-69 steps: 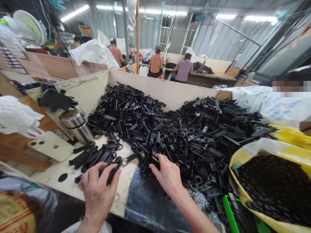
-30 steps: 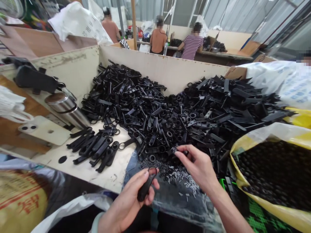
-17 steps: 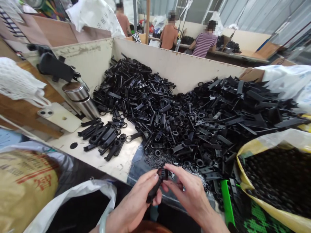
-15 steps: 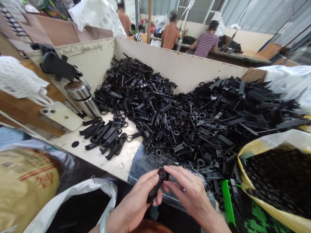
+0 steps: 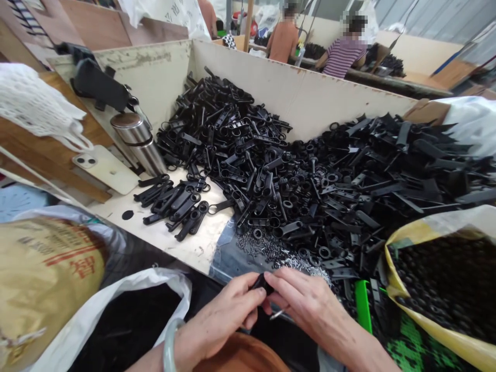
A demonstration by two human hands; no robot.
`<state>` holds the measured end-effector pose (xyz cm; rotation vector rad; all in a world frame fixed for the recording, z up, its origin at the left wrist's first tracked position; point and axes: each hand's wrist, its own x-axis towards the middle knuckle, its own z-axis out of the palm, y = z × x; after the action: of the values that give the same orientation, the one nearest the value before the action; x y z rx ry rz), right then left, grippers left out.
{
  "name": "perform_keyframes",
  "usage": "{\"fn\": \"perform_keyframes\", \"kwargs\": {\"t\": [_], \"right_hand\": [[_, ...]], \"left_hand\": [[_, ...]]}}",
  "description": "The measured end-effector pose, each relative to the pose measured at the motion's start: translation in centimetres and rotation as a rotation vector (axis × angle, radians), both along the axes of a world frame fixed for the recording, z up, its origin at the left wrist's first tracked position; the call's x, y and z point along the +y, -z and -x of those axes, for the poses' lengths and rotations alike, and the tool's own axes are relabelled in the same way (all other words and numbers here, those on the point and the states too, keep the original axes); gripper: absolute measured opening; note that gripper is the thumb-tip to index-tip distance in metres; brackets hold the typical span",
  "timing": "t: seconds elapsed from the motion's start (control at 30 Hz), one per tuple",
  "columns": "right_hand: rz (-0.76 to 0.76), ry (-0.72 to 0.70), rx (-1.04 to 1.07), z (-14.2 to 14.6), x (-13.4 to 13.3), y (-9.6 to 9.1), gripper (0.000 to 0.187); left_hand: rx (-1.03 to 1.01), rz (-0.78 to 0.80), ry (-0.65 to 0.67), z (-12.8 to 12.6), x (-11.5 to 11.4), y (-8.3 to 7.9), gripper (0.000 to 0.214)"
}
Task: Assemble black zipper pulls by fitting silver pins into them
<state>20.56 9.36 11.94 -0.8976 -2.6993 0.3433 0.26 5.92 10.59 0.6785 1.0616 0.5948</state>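
Note:
My left hand [image 5: 232,312], with a pale bangle [image 5: 170,343] at its wrist, is closed round a small black plastic part [image 5: 262,283]. My right hand [image 5: 300,299] pinches the same part from the other side with thumb and fingers. A thin shiny metal piece [image 5: 277,313] pokes out beneath my right fingers; its kind cannot be made out. Most of the black part is hidden by my fingers. Just beyond my hands lie small silver pins [image 5: 304,266] and tiny dark springs or screws [image 5: 253,248]. Left of them, black handle-like parts with ring ends [image 5: 186,204] lie in a cluster.
Large heaps of black parts [image 5: 232,144] fill the walled bench. A steel flask [image 5: 139,144] and a phone [image 5: 106,169] stand at left. Open sacks flank me: a white one [image 5: 155,276] and a yellow one [image 5: 406,310]. A green tray [image 5: 363,306] is at right. People sit beyond.
My view has shifted, so the bench appears further left and higher. The black part has turned in my hands and is more covered, and the metal piece shows more plainly under my right fingers.

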Motion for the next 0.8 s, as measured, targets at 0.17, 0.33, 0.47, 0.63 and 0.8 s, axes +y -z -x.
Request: {"fn": "perform_keyframes", "kwargs": {"t": [0.17, 0.33, 0.47, 0.63, 0.8], "right_hand": [[0.021, -0.021, -0.023, 0.3, -0.7, 0.4, 0.028], [0.199, 0.024, 0.056, -0.2, -1.4, 1.0, 0.018], [0.474, 0.192, 0.307, -0.6, -2.1, 1.6, 0.038], [0.583, 0.373, 0.672, 1.4, -3.6, 3.4, 0.03], [0.659, 0.449, 0.771, 2.9, -3.3, 4.5, 0.031]], "left_hand": [[0.338, -0.279, 0.19, -0.3, 0.3, 0.0, 0.021], [0.443, -0.315, 0.185, -0.1, -0.8, 0.6, 0.023], [0.317, -0.29, 0.155, 0.4, -1.4, 0.4, 0.026], [-0.093, -0.039, 0.104, 0.0, -1.2, 0.5, 0.046], [0.163, -0.281, 0.024, 0.2, -1.1, 1.4, 0.041]]}}
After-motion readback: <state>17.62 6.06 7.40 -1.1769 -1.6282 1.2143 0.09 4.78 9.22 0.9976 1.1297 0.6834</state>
